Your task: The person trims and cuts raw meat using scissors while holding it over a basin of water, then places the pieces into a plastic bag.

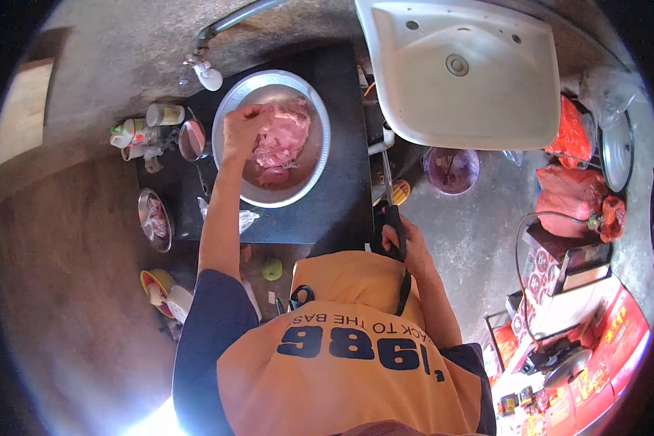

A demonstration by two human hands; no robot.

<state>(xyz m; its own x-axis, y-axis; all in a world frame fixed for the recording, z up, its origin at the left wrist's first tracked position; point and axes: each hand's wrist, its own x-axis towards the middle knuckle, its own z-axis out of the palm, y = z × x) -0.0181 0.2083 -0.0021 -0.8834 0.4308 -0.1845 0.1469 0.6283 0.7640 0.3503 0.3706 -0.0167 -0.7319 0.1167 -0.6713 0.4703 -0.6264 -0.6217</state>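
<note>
A round metal basin (315, 180) on a dark table holds raw pink meat (283, 136) and cloudy liquid. My left hand (242, 128) reaches over the basin's left side, its fingertips pinched on the edge of the meat. At the table's right edge, my right hand (409, 245) grips the black handles of a pair of scissors (391, 201). The blades point up and away from me, beside the table; whether they are apart cannot be made out.
A white ceramic washbasin (468, 103) stands at the upper right, a purple bucket (452, 171) below it. A plastic hand mirror (192, 139), white bottles (128, 134) and a metal dish (155, 220) lie left. Red bags (569, 199) and boxes are at the right.
</note>
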